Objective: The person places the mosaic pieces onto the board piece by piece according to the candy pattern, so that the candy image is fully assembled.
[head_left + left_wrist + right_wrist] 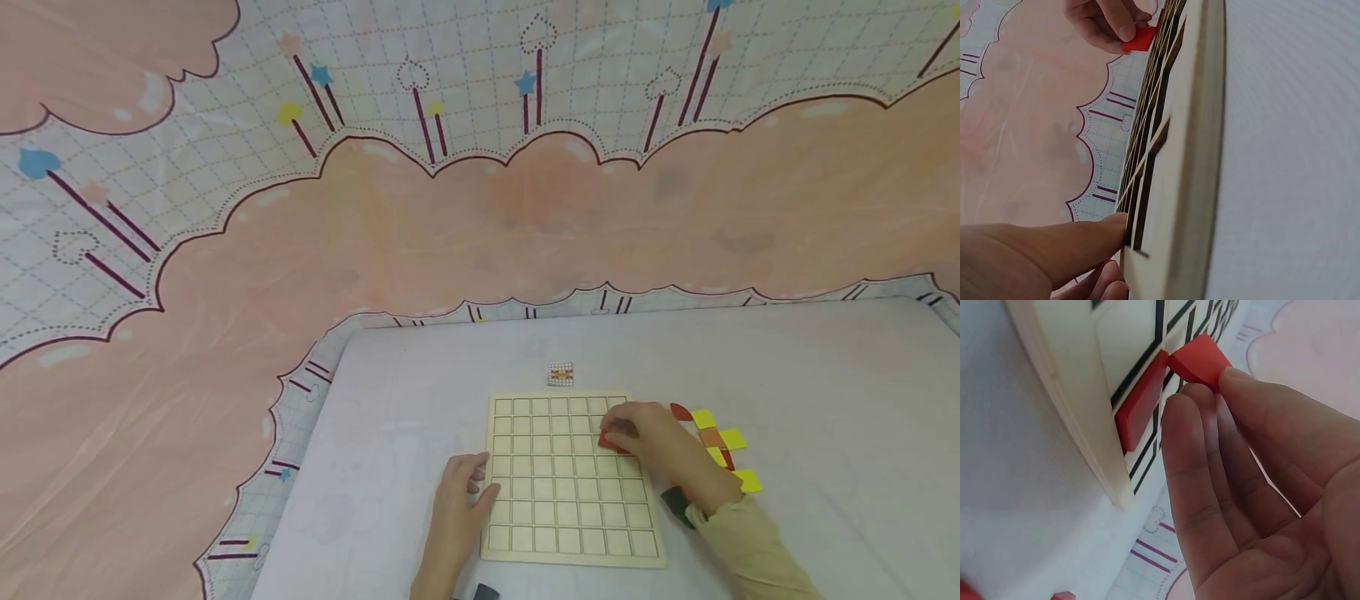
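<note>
My right hand (651, 442) pinches a red piece (606, 442) between thumb and fingertips over the right side of the wooden grid board (555, 562). In the right wrist view, that red piece (1197, 360) is tilted in the fingers, and a second red piece (1142, 403) lies on the board just beside it. My left hand (457, 517) rests at the board's left edge, thumb on the rim and fingers relaxed. The left wrist view shows the left thumb against the board's edge (1194, 150), with the right hand (1105, 24) and its red piece (1141, 39) beyond.
Right of the board lie several loose pieces: yellow squares (733, 439), an orange one (710, 438) and red ones (680, 412). A small patterned card (560, 374) lies behind the board. The white tabletop (397, 392) meets a patterned cloth (465, 242) at the back.
</note>
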`<state>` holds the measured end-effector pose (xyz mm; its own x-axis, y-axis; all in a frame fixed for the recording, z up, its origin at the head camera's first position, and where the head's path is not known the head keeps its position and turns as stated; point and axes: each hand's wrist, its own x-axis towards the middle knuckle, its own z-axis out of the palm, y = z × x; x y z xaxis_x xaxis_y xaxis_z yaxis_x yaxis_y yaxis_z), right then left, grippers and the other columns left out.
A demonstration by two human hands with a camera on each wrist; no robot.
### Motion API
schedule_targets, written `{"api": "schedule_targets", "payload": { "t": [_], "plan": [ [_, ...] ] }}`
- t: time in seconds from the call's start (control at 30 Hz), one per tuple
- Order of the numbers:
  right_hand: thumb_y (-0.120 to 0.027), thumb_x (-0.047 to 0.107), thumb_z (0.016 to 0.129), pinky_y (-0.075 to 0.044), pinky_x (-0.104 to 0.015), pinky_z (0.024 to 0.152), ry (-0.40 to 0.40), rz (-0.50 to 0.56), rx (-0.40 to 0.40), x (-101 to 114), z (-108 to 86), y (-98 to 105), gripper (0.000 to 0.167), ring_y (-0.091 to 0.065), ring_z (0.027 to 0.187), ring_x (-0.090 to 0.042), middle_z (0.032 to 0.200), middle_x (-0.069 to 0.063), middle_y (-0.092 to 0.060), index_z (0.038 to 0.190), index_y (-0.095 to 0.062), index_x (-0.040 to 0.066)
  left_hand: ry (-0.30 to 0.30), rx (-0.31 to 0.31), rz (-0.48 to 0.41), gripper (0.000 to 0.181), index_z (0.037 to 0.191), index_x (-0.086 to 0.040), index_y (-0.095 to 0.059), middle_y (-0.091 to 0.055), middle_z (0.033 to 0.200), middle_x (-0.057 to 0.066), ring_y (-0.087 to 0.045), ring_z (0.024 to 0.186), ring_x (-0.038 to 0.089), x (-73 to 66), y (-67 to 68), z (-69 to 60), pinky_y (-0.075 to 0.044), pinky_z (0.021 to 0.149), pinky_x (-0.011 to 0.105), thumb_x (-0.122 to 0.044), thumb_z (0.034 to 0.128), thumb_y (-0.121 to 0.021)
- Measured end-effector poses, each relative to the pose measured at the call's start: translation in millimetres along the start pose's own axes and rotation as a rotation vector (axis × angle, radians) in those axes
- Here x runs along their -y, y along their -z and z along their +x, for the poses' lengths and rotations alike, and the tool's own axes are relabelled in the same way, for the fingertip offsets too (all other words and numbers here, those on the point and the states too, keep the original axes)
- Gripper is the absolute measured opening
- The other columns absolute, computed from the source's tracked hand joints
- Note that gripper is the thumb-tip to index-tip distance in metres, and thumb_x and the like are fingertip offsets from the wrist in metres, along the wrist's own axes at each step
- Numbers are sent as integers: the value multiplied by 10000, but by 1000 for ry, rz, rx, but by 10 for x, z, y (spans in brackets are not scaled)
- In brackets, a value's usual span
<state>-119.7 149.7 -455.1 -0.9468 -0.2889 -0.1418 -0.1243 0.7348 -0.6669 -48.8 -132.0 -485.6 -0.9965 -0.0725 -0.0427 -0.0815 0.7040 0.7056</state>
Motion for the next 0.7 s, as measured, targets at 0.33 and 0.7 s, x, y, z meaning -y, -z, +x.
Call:
{"api": "schedule_targets", "payload": {
  "t": [0.33, 0.7],
  "plan": [
    [-735, 62, 881, -529, -368, 816, 33, -22, 17, 24, 31, -59, 92, -563, 829, -154, 915, 17, -676, 953, -726, 118, 9, 17, -24, 447, 1285, -65, -608, -570, 1098, -10, -524, 919, 90, 17, 8, 4, -500, 795, 230, -104, 860, -740],
    [-744, 50, 868, -535, -348, 789, 27, -42, 22, 44, 50, -95, 75, -561, 808, -150, 868, 20, -657, 916, -728, 106, 21, 18, -19, 452, 1286, -71, -608, -569, 1087, -12, -527, 923, 92, 26, -1, 10, -504, 799, 238, -105, 857, -746]
  ]
}}
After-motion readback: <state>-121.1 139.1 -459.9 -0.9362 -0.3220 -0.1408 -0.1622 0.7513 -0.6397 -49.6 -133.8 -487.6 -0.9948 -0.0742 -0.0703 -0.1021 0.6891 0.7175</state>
